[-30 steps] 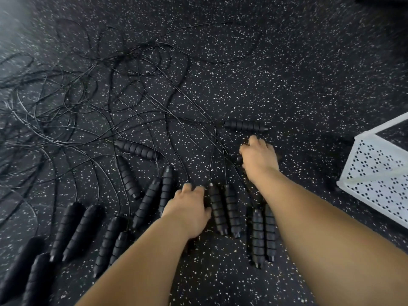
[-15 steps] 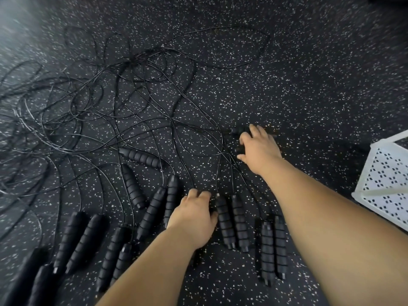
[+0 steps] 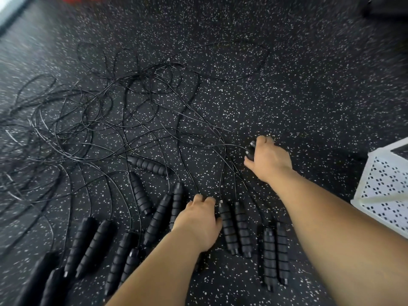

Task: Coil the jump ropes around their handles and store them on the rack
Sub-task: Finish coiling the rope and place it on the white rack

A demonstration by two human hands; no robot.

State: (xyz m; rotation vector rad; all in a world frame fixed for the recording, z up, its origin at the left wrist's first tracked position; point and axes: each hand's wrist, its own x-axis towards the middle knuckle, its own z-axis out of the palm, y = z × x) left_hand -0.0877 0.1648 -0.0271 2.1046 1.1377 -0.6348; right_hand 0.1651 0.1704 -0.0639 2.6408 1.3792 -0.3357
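Speckled black rubber floor (image 3: 309, 85). Far left: loose cords (image 3: 99, 129) in one overlapping tangle, none coiled. Paired handles (image 3: 95, 241) lie in a row along the near edge. Your left hand (image 3: 198, 224) sits among them, fingers curled down; what is under the palm is hidden, so I cannot tell if it grasps anything. Change: a second ago the far handle (image 3: 250, 150) lay flat beyond your right hand (image 3: 269, 160); now those fingers are clenched round it, its end tipped up. Likely the first rope is chosen and coiling can start. Its cord runs into the tangle, so expect snags. White perforated rack (image 3: 384, 195) stands far right, well apart.
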